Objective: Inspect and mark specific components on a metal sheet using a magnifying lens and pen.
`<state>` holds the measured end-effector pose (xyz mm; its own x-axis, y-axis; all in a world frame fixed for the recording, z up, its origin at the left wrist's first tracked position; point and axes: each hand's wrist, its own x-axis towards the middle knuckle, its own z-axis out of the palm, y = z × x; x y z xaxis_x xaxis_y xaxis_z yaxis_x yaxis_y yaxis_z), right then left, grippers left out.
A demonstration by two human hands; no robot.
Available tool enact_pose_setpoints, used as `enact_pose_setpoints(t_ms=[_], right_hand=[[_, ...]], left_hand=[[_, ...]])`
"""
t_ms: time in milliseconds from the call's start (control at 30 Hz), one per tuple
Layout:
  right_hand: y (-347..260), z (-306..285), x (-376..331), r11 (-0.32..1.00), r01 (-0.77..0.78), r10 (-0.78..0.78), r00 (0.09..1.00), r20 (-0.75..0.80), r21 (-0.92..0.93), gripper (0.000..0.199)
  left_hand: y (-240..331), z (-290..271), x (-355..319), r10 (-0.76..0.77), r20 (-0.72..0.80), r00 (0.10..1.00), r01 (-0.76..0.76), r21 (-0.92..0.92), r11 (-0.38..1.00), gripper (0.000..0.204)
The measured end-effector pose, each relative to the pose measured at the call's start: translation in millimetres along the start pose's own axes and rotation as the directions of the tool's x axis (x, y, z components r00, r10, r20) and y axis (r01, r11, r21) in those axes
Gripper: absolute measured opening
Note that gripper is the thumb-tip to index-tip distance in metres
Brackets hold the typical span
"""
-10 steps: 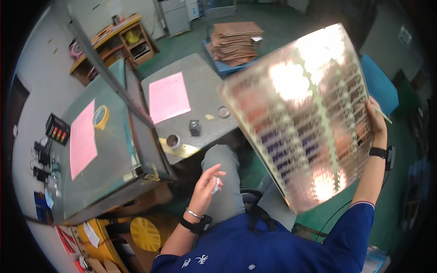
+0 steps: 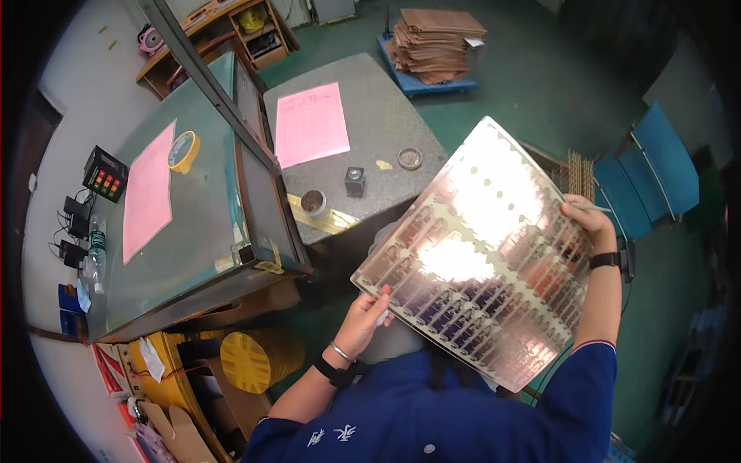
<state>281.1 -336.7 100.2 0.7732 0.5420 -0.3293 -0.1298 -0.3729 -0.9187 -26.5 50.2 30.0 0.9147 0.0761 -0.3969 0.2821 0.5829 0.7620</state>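
A large, shiny copper-coloured circuit board panel with rows of pale patterns is tilted over my lap, glare covering its upper part. My right hand grips its right edge, with a thin pale stick, perhaps a pen, also held by those fingers. At the lower left edge, my left hand closes on the board, thumb on top. A bit of something white shows by its fingers, too small to make out.
On the grey table are a pink sheet, a small dark block, a round jar and a lid. A glass-topped bench stands left, a blue chair right, stacked brown boards beyond.
The board has come down and left, turning flatter in my right hand. My left hand, apart from it before, now takes hold of its edge. The view has shifted too.
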Motion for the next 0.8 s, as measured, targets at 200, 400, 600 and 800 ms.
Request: enact_pose_setpoints(t_ms=[200,400,600,800], right_hand=[[34.9,32.3,40.3,0.876,0.034,-0.035,0.999,0.007,-0.480,0.026],[28.2,121.2,15.8,0.827,0.077,-0.410,0.761,-0.504,-0.556,0.030],[9.0,271.7,-70.1,0.825,0.529,-0.551,0.831,-0.074,-0.196,0.024],[9.6,323.8,-92.7,0.843,0.482,-0.498,0.867,-0.009,-0.238,0.026]], left_hand=[[-12.4,-26.6,-11.3,-0.127,-0.066,0.990,0.139,0.230,0.963,0.023],[15.3,-29.9,-28.9,-0.221,-0.047,0.974,0.195,0.669,0.717,0.030],[16.0,17.6,-37.7,-0.023,0.173,0.985,-0.018,0.231,0.973,0.047],[10.9,44.9,-27.3,-0.229,0.385,0.894,0.277,-0.073,0.958,0.094]])
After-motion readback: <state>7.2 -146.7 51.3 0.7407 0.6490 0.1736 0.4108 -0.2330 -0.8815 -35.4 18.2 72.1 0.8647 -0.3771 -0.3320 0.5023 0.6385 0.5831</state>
